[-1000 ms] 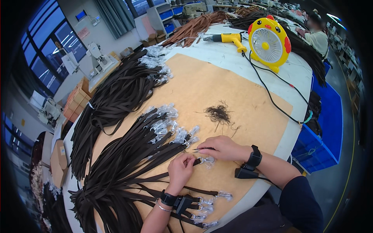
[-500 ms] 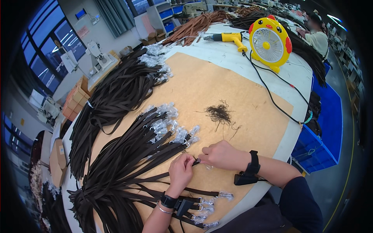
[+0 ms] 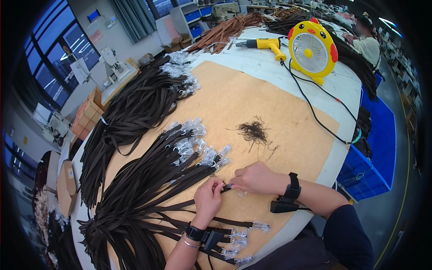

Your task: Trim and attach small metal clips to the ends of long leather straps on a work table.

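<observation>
My left hand (image 3: 209, 199) is closed, pinching a black strap (image 3: 180, 206) that runs from the large bundle at the left. Fingertip to fingertip with it, my right hand (image 3: 257, 178) is closed too. A small shiny bit shows at its fingertips, too small to name. Just below the right hand sticks out a clear-plastic-wrapped end (image 3: 243, 194). Nearer to me, several straps lie fanned out, ending in metal clasps (image 3: 238, 240) wrapped in clear plastic. More wrapped clasps (image 3: 193, 144) lie beyond my left hand on the same strap bundle (image 3: 139, 180).
A tuft of dark thread scraps (image 3: 253, 131) lies on the brown board (image 3: 279, 103). Farther off are a second strap bundle (image 3: 135, 99), a yellow heat gun (image 3: 268, 44) and a chick-shaped fan (image 3: 310, 53) with its cord. A blue bin (image 3: 369, 171) stands right; a person (image 3: 366, 45) works beyond.
The fingers of both hands have shifted slightly at the strap where they meet. The rest of the scene looks the same.
</observation>
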Available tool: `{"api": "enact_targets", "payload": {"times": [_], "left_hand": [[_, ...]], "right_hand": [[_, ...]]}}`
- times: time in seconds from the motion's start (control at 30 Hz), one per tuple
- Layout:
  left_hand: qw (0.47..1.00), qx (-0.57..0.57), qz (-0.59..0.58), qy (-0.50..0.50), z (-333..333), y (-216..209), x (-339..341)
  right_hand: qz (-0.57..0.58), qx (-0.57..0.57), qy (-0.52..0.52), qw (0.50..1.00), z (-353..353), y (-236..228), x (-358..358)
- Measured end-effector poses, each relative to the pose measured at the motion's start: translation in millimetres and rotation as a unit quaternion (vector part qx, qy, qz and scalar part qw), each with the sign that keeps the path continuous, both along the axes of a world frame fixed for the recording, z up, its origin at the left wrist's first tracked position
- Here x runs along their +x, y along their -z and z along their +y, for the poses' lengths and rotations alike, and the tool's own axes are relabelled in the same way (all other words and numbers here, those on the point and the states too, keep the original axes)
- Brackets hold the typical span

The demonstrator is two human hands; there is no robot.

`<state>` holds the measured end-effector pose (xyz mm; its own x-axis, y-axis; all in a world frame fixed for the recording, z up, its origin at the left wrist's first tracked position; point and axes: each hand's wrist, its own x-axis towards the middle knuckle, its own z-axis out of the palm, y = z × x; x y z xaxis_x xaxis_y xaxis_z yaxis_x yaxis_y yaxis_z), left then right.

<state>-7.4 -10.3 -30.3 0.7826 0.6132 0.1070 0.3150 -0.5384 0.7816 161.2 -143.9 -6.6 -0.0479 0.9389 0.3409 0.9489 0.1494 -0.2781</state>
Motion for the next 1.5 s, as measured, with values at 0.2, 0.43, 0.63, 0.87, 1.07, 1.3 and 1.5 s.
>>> {"api": "enact_targets", "payload": {"times": [0.2, 0.43, 0.63, 0.87, 1.07, 1.3, 1.5], "left_hand": [[1.000, 0.010, -0.003, 0.009, 2.0, 2.8, -0.2], [1.000, 0.023, -0.004, 0.007, 1.4, -0.1, 2.2], [0.956, 0.286, 0.061, -0.015, 33.5, -14.1, -0.2], [0.957, 0.287, 0.010, 0.027, 14.9, -40.3, -15.9], [0.957, 0.267, 0.069, 0.095, 9.8, -36.1, -13.9], [0.940, 0.308, 0.002, 0.145, 11.1, -23.2, -17.5], [0.986, 0.113, 0.035, 0.117, 3.2, -35.9, -16.0]], "right_hand": [[0.013, -0.034, -0.005, 0.999, 4.3, -6.9, -5.1], [0.000, -0.024, -0.016, 1.000, 5.1, -4.6, -3.5], [0.066, -0.071, 0.005, 0.995, 1.3, -5.6, 5.1], [0.193, -0.074, 0.062, 0.976, 0.0, 1.4, 18.9], [0.183, -0.074, 0.058, 0.979, -0.4, -1.0, 17.9], [0.119, -0.100, 0.006, 0.988, -3.4, -10.9, 9.9], [0.068, -0.090, 0.016, 0.994, -4.6, -6.0, 10.2]]}}
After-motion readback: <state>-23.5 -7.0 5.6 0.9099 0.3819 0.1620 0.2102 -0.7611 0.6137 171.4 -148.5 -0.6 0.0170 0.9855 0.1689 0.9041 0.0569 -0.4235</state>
